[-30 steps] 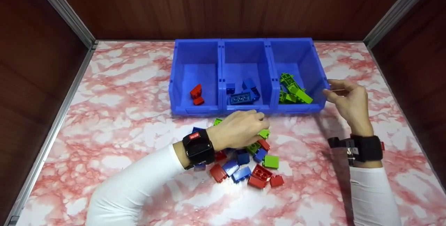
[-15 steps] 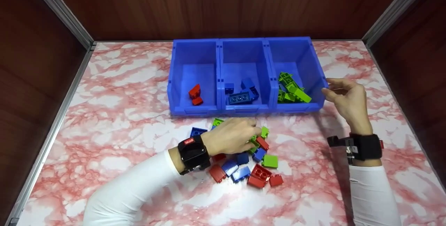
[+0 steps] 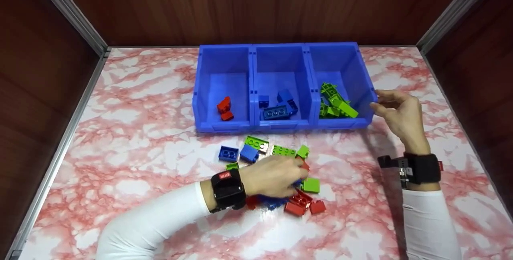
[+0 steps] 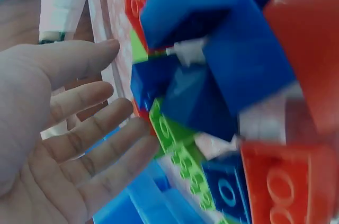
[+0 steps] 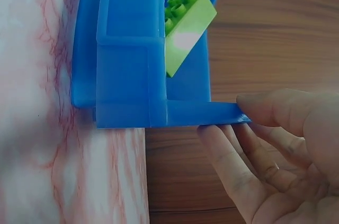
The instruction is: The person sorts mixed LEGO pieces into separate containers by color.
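Note:
My left hand hovers over a loose pile of toy building bricks and hides part of it. In the left wrist view the left hand has its fingers extended with nothing in them, beside blue bricks and a red brick. At the right, my right hand pinches the side wall of a blue three-compartment bin. The right wrist view has thumb and fingers on either side of that wall.
Red bricks lie in the bin's left compartment, blue bricks in the middle, green bricks in the right. Around the left hand are a green brick, a red brick and a blue brick. Wooden panels enclose the table.
My left hand has moved toward the near side of the pile, uncovering green and blue bricks near the bin. The right hand keeps its grip on the bin wall.

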A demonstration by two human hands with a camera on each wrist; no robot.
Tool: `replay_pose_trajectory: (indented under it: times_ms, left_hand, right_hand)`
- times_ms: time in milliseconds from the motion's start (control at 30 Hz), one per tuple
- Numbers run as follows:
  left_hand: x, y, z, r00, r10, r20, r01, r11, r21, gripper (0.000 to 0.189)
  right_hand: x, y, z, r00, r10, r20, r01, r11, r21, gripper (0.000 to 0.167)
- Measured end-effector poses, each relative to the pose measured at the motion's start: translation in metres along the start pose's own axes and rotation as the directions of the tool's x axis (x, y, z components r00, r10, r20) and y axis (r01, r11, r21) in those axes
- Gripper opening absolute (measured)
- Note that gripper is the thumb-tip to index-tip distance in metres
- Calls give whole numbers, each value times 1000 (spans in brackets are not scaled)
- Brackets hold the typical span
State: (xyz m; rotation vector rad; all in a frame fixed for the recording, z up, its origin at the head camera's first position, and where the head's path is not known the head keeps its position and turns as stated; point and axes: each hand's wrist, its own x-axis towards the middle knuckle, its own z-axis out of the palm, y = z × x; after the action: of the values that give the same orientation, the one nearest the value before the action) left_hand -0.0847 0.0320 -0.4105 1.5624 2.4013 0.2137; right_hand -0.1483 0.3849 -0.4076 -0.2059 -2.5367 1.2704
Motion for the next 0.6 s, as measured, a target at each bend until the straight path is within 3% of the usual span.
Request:
replay_pose_trajectory:
  times_ms: [300,467,600]
  left_hand:
    - [0,22,17,987,152,42,-156,981,117,22]
    - [2,27,25,983,173,60,-179,978,110,17]
    - [3,27,21,981,183,67,-188,979,84,15]
  right_hand:
    - [0,1,0,1000,-11,-4,11,1000,-28,35]
    - [0,1,1,1000,-21,-15,21,1000,-18,35]
    - [0,1,1,1000,-29,-9,29,1000,-12,36]
